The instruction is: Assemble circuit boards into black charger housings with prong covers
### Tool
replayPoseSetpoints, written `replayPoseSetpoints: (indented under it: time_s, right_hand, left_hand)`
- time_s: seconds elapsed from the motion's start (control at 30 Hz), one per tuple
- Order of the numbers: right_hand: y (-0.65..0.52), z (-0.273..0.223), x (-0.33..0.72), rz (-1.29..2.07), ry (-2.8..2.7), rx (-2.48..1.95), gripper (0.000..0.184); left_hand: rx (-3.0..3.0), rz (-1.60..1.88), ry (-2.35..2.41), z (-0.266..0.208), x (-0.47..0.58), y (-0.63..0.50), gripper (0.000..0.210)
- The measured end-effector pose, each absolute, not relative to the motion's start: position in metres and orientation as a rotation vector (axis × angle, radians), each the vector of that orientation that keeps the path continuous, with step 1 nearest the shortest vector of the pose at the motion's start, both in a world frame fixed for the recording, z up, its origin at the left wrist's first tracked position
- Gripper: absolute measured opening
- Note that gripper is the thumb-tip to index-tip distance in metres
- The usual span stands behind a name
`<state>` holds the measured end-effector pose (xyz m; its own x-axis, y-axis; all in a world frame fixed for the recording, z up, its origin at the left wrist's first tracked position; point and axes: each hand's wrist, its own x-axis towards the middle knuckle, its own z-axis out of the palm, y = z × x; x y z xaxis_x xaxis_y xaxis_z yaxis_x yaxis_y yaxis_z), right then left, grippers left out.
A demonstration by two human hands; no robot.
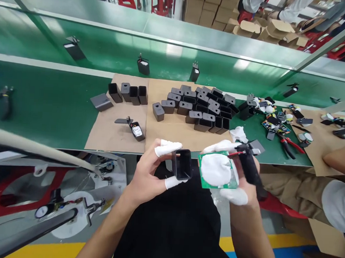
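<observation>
My left hand, with white finger cots on its tips, grips a hollow black plastic housing, its open end facing up toward me. In my right hand, also in finger cots, is a green circuit board coated with a thick white pad. A red wire joins the board to a black end piece with a flat flap. A small gap separates board and housing; both hang over the table's front edge. A partly filled housing with its flap out lies on the cardboard.
Many black housings stand on a cardboard sheet. Loose board assemblies and red-handled pliers lie at right, beside a co-worker's arm. More pliers lie far left. A green belt behind carries spaced units.
</observation>
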<state>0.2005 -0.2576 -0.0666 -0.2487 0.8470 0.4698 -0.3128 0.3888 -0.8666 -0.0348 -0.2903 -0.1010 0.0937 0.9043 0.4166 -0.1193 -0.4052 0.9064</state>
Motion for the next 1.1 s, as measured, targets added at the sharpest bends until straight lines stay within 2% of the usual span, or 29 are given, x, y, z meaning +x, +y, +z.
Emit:
replayPoseSetpoints:
  time_s: [0.13,0.4,0.73,1.1]
  right_hand:
    - [-0.256,-0.049,0.197,1.117,-1.611,-0.465,0.077]
    - [-0.251,-0.042,0.209,0.93,-1.818,-0.546,0.067]
    - [-0.254,-0.037,0.213,0.872,-1.919,-0.633,0.063]
    - [-0.253,-0.039,0.215,0.903,-1.951,-0.668,0.07]
  left_hand:
    - [1.546,1.45,0.782,-0.1,-0.034,-0.29,0.085]
    - [1.669,1.405,0.784,-0.094,-0.03,-0.287,0.081]
    - [1.713,1.366,0.84,-0.093,-0.026,-0.288,0.078]
    - [1.708,1.349,0.864,-0.094,-0.026,-0.288,0.077]
